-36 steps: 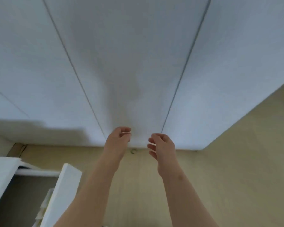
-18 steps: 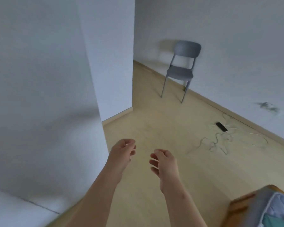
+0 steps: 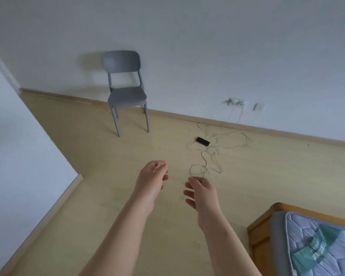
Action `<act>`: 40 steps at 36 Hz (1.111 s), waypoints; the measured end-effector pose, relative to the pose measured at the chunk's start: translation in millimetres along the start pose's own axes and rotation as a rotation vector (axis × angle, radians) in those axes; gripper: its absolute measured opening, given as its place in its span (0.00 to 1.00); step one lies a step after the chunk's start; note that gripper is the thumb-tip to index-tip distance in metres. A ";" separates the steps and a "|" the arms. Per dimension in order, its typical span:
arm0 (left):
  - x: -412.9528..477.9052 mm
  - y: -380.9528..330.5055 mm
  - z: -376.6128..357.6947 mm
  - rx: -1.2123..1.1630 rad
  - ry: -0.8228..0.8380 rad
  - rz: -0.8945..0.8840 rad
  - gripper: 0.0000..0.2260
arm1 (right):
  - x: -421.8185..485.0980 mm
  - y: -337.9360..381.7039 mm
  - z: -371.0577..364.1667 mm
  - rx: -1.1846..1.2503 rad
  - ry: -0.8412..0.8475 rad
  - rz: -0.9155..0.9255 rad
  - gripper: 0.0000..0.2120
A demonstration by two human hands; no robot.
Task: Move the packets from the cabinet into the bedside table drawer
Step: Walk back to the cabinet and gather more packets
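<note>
Packets are not in view. Neither the cabinet nor the bedside table drawer shows either, so their positions cannot be stated. Left hand (image 3: 152,176) and right hand (image 3: 200,191) reach forward near centre frame, side by side and not touching. The fingers of both are loosely curled and neither hand holds anything.

Step in hand, as a judgement: transit between cabinet and drawer with no packet carried. The next move calls for bringing the cabinet or the drawer into view before any reach. Both hands are free to pinch or wrap a packet.

Surroundings, outward from the hands:
- Floor (image 3: 108,156): pale wood-grain boards, smooth and matte.
- Cables (image 3: 212,156), 1 o'clock: thin white loops tangled on the floor, rising to a wall socket (image 3: 235,101).
- Black device (image 3: 202,141), among the cables: small flat slab.
- Chair (image 3: 126,94), 11 o'clock: grey moulded shell, rounded back, four slim legs, back close to the wall.
- Bed frame (image 3: 259,232), 4 o'clock: orange-brown wood with a rounded corner.
- Mattress (image 3: 317,236), on the bed frame: quilted pale blue fabric with a grey edge band.
- White panel (image 3: 18,146), 9 o'clock: flat and plain; whether it is a cabinet side or a wall cannot be told
</note>
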State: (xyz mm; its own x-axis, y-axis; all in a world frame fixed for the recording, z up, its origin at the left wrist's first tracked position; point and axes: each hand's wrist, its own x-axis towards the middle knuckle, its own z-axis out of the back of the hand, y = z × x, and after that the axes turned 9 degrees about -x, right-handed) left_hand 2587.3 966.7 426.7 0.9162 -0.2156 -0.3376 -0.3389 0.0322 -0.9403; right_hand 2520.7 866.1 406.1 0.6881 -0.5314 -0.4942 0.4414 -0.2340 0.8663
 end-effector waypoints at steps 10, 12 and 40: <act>132.8 -15.6 -159.6 0.117 0.249 0.073 0.05 | 146.2 51.6 89.8 0.164 -0.226 -0.072 0.06; 156.2 -23.9 -198.1 0.133 0.292 0.061 0.05 | 178.5 67.4 112.3 0.184 -0.256 -0.064 0.06; 445.2 -126.0 -816.6 0.297 0.867 0.015 0.04 | 562.8 287.5 550.1 0.391 -0.815 0.020 0.04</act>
State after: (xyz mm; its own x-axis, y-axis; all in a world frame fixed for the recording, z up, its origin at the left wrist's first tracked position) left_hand 2863.4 69.6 430.5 0.3902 -0.8664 -0.3115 -0.1705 0.2645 -0.9492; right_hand 2718.0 51.9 417.5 0.0062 -0.9155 -0.4023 0.1045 -0.3995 0.9107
